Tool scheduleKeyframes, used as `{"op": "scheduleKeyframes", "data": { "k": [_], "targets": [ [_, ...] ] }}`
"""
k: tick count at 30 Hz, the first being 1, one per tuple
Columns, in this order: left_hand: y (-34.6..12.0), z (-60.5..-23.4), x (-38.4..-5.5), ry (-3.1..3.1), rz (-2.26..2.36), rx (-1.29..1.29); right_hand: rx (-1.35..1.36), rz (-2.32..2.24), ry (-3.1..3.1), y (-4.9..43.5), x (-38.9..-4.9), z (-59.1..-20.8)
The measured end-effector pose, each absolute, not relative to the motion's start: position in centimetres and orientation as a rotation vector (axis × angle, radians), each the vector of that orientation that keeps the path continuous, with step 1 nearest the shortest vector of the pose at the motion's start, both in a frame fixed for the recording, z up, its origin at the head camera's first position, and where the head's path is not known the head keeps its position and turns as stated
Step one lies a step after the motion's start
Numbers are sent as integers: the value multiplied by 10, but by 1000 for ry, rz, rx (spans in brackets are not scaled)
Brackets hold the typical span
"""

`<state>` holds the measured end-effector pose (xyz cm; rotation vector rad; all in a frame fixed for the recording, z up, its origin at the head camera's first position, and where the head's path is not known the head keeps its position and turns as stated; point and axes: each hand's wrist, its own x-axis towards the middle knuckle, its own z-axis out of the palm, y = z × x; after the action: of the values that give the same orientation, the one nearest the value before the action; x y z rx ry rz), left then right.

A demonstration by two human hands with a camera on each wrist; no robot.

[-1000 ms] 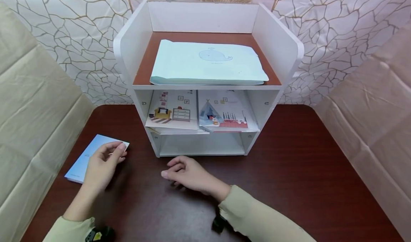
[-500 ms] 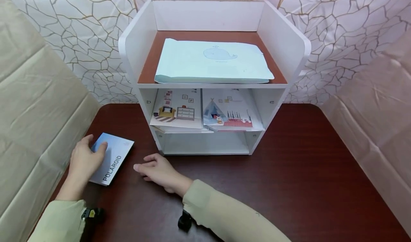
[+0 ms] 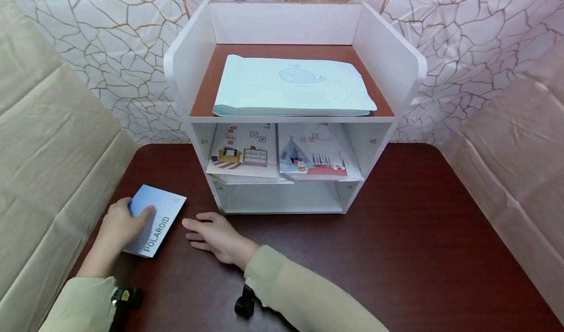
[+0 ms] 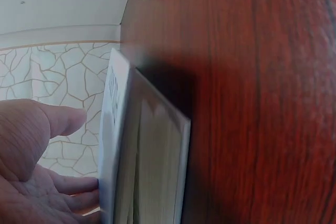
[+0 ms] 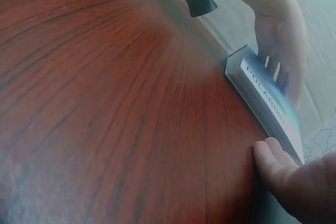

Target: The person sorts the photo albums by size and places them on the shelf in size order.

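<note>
A blue-and-white book (image 3: 163, 214) marked POLAROID lies on the brown table at the left. My left hand (image 3: 121, 224) is at its left side, the thumb over the cover and the other fingers beyond the far side. In the left wrist view, the book's page edges (image 4: 149, 156) face the camera, and the thumb (image 4: 68, 119) stands apart from the cover. My right hand (image 3: 218, 236) is just right of the book, fingers extended toward it and holding nothing. The right wrist view has the right fingers (image 5: 273, 158) close to the book's near end.
A white shelf unit (image 3: 291, 119) stands at the back centre. A pale folder with a whale drawing (image 3: 295, 87) lies on top, and two illustrated booklets (image 3: 244, 148) lie on the middle shelf. Beige padded panels (image 3: 53, 141) flank the table.
My left hand has moved from the book's right part to its left side, uncovering the printed word. My right hand has come left toward the book, its fingers straightening.
</note>
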<state>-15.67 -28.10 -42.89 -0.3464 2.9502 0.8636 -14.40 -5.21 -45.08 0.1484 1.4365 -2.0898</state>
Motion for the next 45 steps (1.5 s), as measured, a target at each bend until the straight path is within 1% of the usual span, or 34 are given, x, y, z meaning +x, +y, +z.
{"op": "scheduleKeyframes", "data": {
  "k": [10,14,20,28,31,38,42,45],
  "targets": [
    [-288,-433,-158,2827,981,-425,115,-2144,1192,-56,-146,-452],
    [-291,-429,-160,2719,976,-393,98,-2145,1136,-57,-146,-453],
    [-288,-425,-158,2649,951,-353,65,-2153,1120,-57,-145,-453],
    [-290,-428,-152,2566,1016,-378,38,-2137,1192,-52,-145,-455],
    [-290,-430,-146,2503,1097,-380,-15,-2101,1247,-47,-143,-455],
    [-286,-430,-124,2315,1361,-307,-273,-1940,1515,-29,-130,-442],
    [-270,-428,-112,2273,1464,-262,-265,-1873,1728,-15,-124,-433],
    [-253,-428,-103,2231,1543,-260,-254,-1885,1754,-3,-118,-430]
  ]
}}
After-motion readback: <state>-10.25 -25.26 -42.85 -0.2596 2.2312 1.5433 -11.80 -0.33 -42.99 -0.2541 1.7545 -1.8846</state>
